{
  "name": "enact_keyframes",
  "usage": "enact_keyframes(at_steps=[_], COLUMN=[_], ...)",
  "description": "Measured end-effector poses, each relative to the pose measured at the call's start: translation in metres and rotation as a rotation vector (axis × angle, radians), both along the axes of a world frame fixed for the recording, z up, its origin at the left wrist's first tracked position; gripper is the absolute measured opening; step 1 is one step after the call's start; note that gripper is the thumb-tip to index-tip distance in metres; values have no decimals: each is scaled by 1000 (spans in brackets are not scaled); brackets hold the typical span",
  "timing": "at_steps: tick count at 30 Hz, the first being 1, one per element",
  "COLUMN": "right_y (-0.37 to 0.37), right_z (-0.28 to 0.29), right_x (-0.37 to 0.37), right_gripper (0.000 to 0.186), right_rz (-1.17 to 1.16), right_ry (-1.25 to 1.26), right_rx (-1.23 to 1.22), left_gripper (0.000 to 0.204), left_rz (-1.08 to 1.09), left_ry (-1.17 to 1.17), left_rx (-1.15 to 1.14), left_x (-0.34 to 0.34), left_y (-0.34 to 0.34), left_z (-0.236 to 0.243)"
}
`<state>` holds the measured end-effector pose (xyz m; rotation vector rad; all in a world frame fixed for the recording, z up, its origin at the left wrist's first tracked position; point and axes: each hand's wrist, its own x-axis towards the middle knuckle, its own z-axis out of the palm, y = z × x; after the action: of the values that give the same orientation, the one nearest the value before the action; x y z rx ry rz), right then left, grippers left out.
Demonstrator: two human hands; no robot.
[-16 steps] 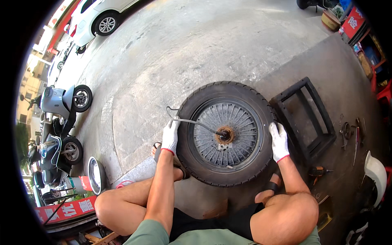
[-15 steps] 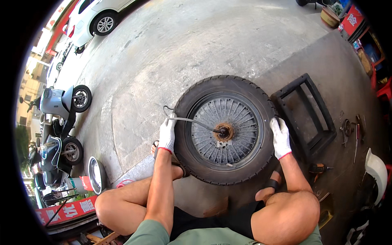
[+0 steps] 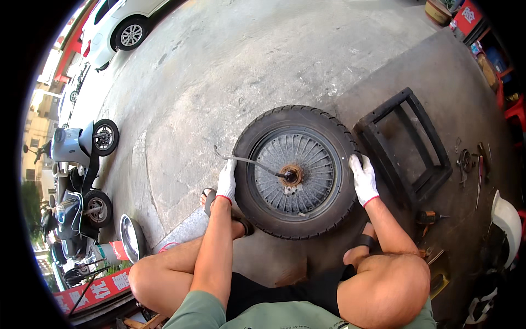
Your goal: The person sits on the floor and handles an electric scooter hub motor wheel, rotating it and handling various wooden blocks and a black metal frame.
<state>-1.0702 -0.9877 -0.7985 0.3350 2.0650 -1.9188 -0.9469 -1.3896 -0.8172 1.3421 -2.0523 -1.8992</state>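
Note:
A motor scooter wheel with a black treaded tyre (image 3: 257, 216) lies on its side in front of me, its finned grey hub (image 3: 307, 186) facing up. A rusty ring surrounds the axle (image 3: 290, 175) at the centre, and a grey cable (image 3: 249, 161) runs from there past the tyre's left edge. My left hand (image 3: 227, 180), in a white knit glove, holds the tyre's left side. On the opposite side my right hand (image 3: 362, 180), gloved alike, grips it too. The fingers of both hands are partly hidden against the tyre's sides.
Just right of the wheel stands a black open frame (image 3: 379, 159). Beyond it lie a power drill (image 3: 428, 217), a long screwdriver (image 3: 480, 176) and other hand tools. A metal basin (image 3: 131, 238) and parked scooters (image 3: 74, 145) are at the left; a white car (image 3: 104, 35) is farther off.
The wheel looks smaller and lower than before, with both hands still on it. Its near edge has shifted away from me, and the cable's loose end has swung out.

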Motion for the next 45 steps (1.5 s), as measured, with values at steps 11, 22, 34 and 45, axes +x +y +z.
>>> enact_keyframes(at_steps=[11,22,34,45], right_y=[5,-15,11,16], right_z=[95,13,23,120], right_x=[-13,-10,-10,-20], right_gripper=[39,52,42,42], right_rz=[32,6,-54,56], right_ry=[62,-107,-44,92], right_rx=[-177,-110,-140,-82], left_gripper=[57,74,71,63], left_rz=[167,-14,48,152], left_ry=[115,-6,-11,81], left_rx=[56,-32,79,177], left_x=[-10,1,-9,-18], left_y=[29,-23,20,36], left_z=[128,17,39,137])
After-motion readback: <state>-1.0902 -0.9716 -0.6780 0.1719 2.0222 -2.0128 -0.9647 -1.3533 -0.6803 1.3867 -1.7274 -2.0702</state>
